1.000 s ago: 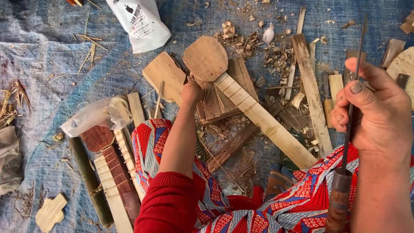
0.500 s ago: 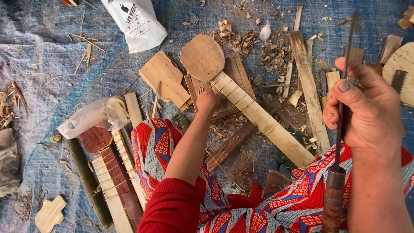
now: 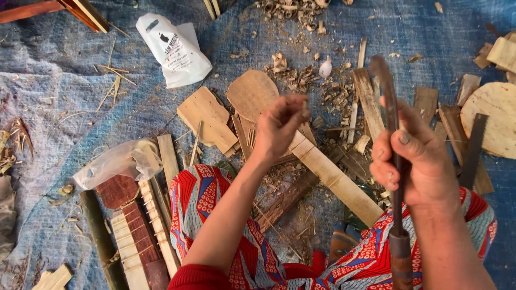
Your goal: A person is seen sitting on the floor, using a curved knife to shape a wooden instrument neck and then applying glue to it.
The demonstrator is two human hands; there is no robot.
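Right hand [image 3: 422,164]: at 3 o'clock, fingers curled tight around a long dark metal file [image 3: 391,134], held upright, its wooden handle [image 3: 400,258] toward the body.

Left hand [image 3: 279,126]: centre, raised, fingertips pressed together; whether they pinched anything could not be told.

Patterned cloth [image 3: 215,198]: red, white and blue, over the knees at 6 o'clock.

Pale wooden neck with paddle head [image 3: 317,161]: lay on the ground under the left hand, running from centre toward 5 o'clock.

Fretted strips [image 3: 134,236]: at 8 o'clock.

Wood shavings [image 3: 301,80]: at 12 o'clock.

White plastic bag [image 3: 174,51]: at 11 o'clock on blue tarpaulin [image 3: 64,96].

Round wooden disc [image 3: 497,118]: at 2 o'clock.
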